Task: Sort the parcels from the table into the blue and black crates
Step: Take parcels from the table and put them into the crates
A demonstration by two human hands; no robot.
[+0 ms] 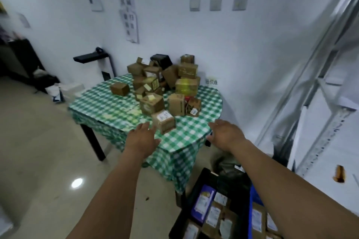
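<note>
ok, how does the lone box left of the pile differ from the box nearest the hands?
The lone box shows no label on its visible faces; the nearest box has a white label on top. The lone box stands apart from the pile; the nearest box sits at the pile's front, just beyond the left hand. Both are brown cardboard on the checked tablecloth.

Brown cardboard parcels (151, 104) lie heaped on the checked table (101, 103).
</note>
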